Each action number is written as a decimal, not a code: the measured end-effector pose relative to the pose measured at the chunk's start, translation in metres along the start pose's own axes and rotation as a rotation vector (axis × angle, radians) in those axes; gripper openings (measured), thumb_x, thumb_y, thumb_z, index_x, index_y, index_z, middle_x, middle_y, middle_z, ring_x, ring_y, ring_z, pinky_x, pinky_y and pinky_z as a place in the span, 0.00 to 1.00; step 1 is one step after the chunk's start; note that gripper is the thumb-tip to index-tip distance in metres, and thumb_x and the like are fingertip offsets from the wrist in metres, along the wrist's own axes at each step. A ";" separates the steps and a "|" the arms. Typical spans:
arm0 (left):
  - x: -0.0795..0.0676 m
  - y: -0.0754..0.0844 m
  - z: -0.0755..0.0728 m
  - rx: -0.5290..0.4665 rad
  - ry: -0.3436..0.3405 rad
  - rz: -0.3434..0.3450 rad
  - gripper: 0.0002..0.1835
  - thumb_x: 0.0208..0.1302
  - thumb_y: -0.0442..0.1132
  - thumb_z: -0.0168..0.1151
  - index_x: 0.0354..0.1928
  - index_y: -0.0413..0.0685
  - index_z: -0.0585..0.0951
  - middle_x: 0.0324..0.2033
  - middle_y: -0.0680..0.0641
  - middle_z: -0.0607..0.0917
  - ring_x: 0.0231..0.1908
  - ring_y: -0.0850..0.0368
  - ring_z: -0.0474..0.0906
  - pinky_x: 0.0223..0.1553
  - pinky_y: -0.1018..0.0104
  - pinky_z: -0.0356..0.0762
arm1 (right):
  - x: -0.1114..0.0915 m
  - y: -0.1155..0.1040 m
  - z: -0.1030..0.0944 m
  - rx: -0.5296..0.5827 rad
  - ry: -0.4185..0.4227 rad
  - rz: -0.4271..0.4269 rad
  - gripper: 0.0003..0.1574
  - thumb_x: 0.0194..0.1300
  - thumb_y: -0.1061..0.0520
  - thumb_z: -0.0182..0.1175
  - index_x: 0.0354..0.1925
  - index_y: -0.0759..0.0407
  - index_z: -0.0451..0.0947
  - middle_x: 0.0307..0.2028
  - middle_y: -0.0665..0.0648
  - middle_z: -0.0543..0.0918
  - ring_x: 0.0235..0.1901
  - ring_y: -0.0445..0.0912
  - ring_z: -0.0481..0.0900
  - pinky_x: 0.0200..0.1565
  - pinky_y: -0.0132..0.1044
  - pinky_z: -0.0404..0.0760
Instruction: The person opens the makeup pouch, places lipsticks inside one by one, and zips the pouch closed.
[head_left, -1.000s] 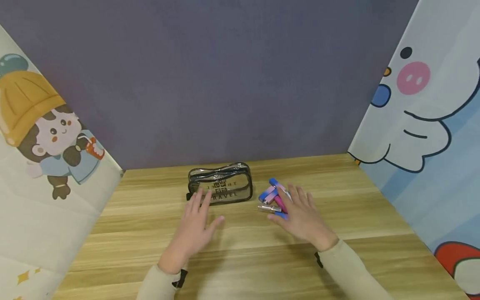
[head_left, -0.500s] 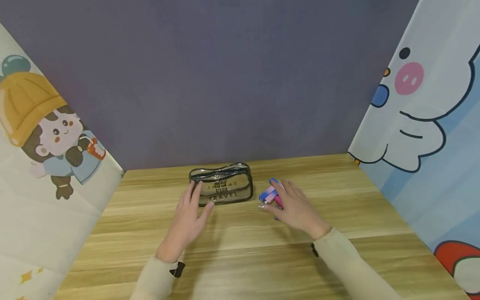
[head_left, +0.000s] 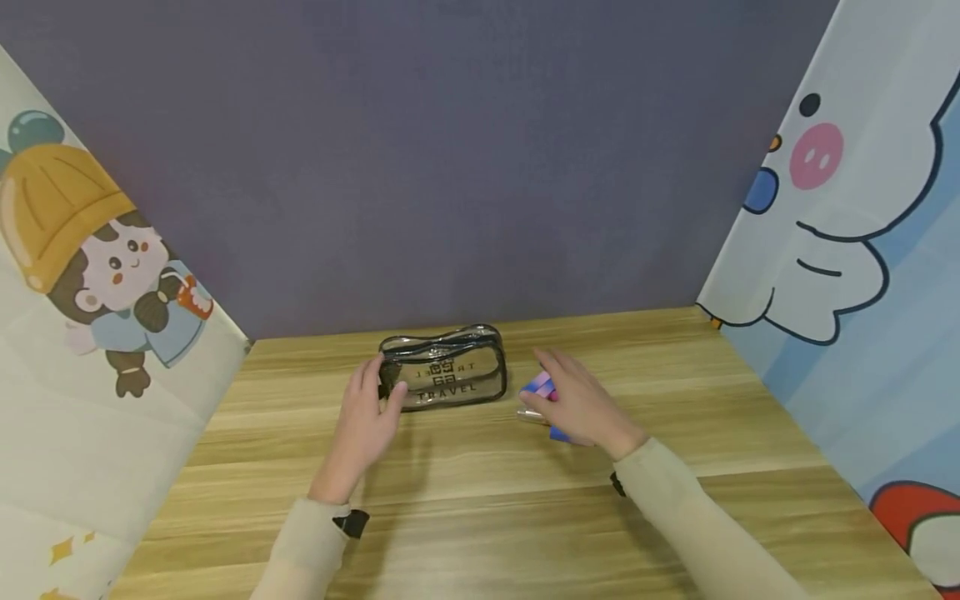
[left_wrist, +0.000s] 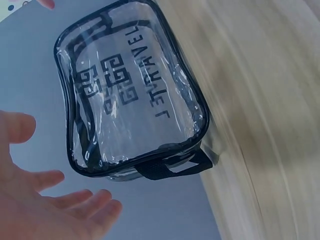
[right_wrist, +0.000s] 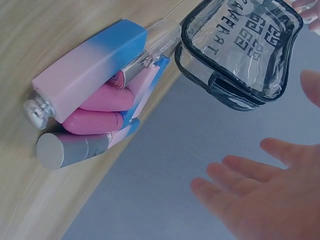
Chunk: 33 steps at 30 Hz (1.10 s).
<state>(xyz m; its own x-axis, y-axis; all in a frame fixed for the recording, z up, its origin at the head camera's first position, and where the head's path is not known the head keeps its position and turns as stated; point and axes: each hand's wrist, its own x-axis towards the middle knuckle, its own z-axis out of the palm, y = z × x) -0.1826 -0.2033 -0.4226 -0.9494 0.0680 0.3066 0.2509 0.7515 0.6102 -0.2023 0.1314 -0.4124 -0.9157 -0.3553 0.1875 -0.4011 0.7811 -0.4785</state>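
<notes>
Pouch (head_left: pixel 442 379) is upright on the desk (head_left: pixel 480 517), far part, left of the cosmetics (right_wrist: pixel 100 97). My left grip (head_left: pixel 365 425) is just beside its left end, fingers apart, holding nothing. My right grip (head_left: pixel 581 404) is over the cosmetics, fingers also apart, nothing held. I'd call this reaching; next move probably calls for closing right fingers round one.

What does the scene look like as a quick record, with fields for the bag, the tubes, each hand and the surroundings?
Bag: clear, black-edged, printed TRAVEL, standing on the table
Tubes: pink, pink-and-blue and silver, clustered right of the bag
Left hand: near the bag's left end, holding nothing
Right hand: over the tubes, holding none
Backdrop: plain grey
</notes>
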 end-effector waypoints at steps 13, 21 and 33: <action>0.019 -0.004 -0.004 -0.095 -0.005 -0.118 0.37 0.80 0.56 0.43 0.80 0.43 0.51 0.77 0.34 0.53 0.75 0.34 0.51 0.73 0.36 0.52 | 0.017 0.001 0.000 0.032 0.030 -0.025 0.54 0.72 0.32 0.55 0.80 0.59 0.50 0.77 0.67 0.56 0.74 0.65 0.56 0.70 0.65 0.60; 0.025 -0.006 -0.004 -0.128 0.012 -0.164 0.36 0.80 0.55 0.43 0.80 0.44 0.52 0.77 0.34 0.53 0.75 0.33 0.52 0.73 0.35 0.51 | 0.027 -0.006 -0.003 0.086 0.008 0.008 0.54 0.72 0.33 0.55 0.81 0.57 0.48 0.78 0.65 0.55 0.75 0.62 0.56 0.72 0.63 0.58; 0.039 -0.017 -0.005 -0.192 0.051 -0.211 0.34 0.80 0.53 0.43 0.77 0.38 0.58 0.71 0.31 0.62 0.68 0.34 0.63 0.68 0.38 0.64 | 0.043 -0.022 -0.001 0.216 0.017 0.082 0.53 0.71 0.31 0.54 0.81 0.51 0.48 0.79 0.59 0.54 0.76 0.59 0.54 0.74 0.60 0.54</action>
<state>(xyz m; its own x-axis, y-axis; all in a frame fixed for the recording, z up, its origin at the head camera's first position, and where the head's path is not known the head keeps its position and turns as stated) -0.2227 -0.2165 -0.4177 -0.9749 -0.1132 0.1917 0.0848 0.6075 0.7898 -0.2329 0.0993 -0.3930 -0.9461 -0.2848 0.1543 -0.3127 0.6787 -0.6645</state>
